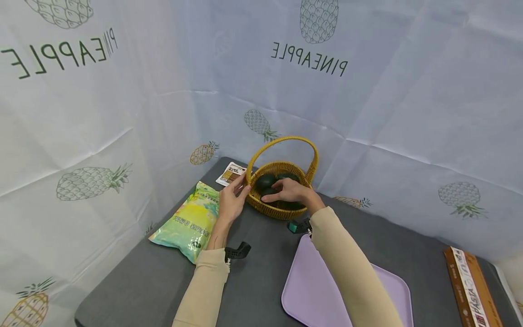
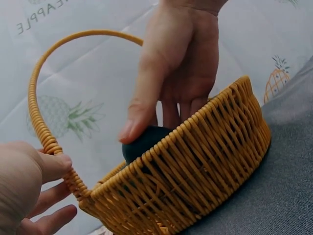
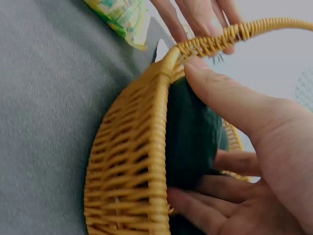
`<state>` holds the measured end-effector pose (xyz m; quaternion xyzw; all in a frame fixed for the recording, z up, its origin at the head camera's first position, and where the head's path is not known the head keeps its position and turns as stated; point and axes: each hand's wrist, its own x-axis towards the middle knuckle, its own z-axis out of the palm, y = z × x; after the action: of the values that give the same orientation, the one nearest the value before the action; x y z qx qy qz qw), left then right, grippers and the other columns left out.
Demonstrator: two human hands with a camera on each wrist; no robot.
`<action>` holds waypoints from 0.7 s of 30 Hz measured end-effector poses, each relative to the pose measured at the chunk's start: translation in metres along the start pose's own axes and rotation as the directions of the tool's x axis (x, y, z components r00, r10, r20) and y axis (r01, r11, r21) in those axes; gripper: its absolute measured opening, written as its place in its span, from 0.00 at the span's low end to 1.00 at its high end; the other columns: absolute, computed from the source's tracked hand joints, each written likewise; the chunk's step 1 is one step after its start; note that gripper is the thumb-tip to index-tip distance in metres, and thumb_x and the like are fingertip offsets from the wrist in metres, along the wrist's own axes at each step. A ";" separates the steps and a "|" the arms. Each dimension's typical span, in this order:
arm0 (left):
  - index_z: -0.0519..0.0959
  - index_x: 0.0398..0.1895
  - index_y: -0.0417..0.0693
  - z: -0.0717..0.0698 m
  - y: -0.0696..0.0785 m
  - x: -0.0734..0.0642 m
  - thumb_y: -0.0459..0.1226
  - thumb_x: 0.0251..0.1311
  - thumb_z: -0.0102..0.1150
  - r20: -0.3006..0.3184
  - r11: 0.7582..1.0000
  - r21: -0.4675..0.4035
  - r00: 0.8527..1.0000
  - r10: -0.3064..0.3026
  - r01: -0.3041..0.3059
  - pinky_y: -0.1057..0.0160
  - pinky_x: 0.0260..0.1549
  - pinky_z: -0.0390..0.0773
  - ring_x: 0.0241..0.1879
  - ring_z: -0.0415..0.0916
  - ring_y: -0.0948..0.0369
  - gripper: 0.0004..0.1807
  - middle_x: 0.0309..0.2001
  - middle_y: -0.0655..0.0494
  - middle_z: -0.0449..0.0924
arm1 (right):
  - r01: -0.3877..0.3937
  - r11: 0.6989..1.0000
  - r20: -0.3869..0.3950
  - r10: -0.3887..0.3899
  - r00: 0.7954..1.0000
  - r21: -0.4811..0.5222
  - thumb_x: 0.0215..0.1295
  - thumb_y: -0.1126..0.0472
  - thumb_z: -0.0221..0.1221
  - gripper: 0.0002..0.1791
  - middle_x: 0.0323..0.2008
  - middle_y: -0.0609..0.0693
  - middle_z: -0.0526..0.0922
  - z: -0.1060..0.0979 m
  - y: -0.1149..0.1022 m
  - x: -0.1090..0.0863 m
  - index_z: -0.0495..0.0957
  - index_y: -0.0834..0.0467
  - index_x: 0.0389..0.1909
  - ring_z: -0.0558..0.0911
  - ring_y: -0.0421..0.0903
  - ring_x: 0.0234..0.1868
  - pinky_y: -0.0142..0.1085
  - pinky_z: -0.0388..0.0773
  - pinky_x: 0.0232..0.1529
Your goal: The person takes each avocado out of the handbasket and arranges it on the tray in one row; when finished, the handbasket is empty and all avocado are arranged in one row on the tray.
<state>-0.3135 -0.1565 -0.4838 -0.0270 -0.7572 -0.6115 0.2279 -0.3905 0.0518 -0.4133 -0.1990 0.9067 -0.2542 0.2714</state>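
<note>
A yellow wicker basket (image 1: 269,211) stands toward the back of the table, its tall arched handle (image 2: 33,98) upright. Several dark green avocados (image 1: 266,181) lie inside. My left hand (image 1: 231,203) pinches the foot of the handle on the basket's left side, thumb on the near face and fingers behind. Reaching in over the rim, my right hand (image 1: 291,190) holds one avocado (image 3: 193,132) between its thumb and fingers. In the left wrist view the basket wall hides the lower part of that avocado (image 2: 143,144).
A green and yellow bag (image 1: 189,222) lies left of the basket, and a small white and brown packet (image 1: 231,174) lies behind my left hand. A lilac tray (image 1: 310,290) is under my right forearm. A pasta box (image 1: 471,288) lies far right. Pineapple-printed curtains (image 1: 261,68) close the back.
</note>
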 end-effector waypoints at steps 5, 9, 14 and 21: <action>0.76 0.72 0.47 0.005 0.000 -0.002 0.33 0.72 0.63 0.026 1.000 -0.005 1.000 -0.011 0.012 0.52 0.66 0.81 0.66 0.79 0.48 0.26 0.67 0.43 0.80 | -0.056 0.995 -0.011 0.057 0.998 0.080 0.63 0.33 0.68 0.50 0.75 0.59 0.67 0.005 0.002 -0.004 0.67 0.60 0.76 0.69 0.58 0.75 0.55 0.71 0.75; 0.76 0.73 0.48 0.008 0.001 -0.002 0.34 0.72 0.63 0.036 1.000 -0.007 0.999 -0.014 0.015 0.52 0.66 0.81 0.67 0.79 0.49 0.26 0.67 0.43 0.80 | -0.055 0.991 -0.056 0.063 0.996 0.125 0.60 0.32 0.69 0.49 0.74 0.57 0.69 0.006 0.006 -0.008 0.70 0.58 0.74 0.71 0.58 0.73 0.55 0.73 0.73; 0.76 0.72 0.46 0.006 0.001 0.000 0.34 0.72 0.64 0.020 1.000 0.006 1.000 0.008 -0.008 0.52 0.65 0.82 0.66 0.80 0.48 0.26 0.66 0.42 0.80 | -0.023 0.995 -0.174 0.041 0.984 0.101 0.55 0.29 0.71 0.48 0.70 0.56 0.74 0.000 0.009 -0.018 0.74 0.52 0.70 0.76 0.57 0.68 0.54 0.78 0.68; 0.76 0.72 0.45 0.000 -0.001 0.000 0.35 0.72 0.64 0.004 1.000 0.011 1.000 0.015 -0.015 0.51 0.64 0.82 0.65 0.80 0.46 0.26 0.65 0.40 0.80 | 0.037 0.981 -0.220 0.006 0.975 0.191 0.57 0.36 0.74 0.48 0.72 0.57 0.73 -0.016 0.019 -0.069 0.71 0.51 0.75 0.74 0.57 0.71 0.56 0.78 0.68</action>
<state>-0.3135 -0.1566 -0.4844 -0.0325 -0.7609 -0.6054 0.2314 -0.3510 0.1068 -0.3852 -0.1494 0.9005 -0.3637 0.1858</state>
